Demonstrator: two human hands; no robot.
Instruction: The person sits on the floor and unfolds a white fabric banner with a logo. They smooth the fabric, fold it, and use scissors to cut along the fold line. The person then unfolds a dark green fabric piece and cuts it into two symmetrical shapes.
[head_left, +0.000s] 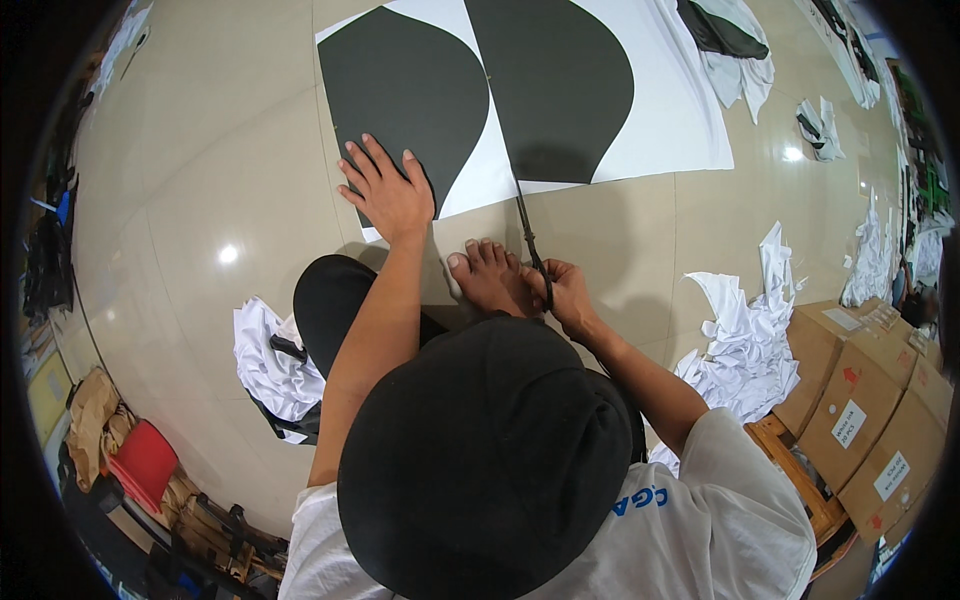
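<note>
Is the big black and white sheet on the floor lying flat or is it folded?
Flat. The sheet lies spread on the floor, the left hand pressed on it and scissors in the right hand at its near edge.

The shiny tan floor (200, 180) holds a big white sheet with dark shapes (560, 90), white paper scraps (740, 340) and brown boxes (870, 400).

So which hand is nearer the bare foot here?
Right. The right hand, holding the scissors, lies against the bare foot; the left hand presses flat on the black-and-white sheet, farther away.
</note>
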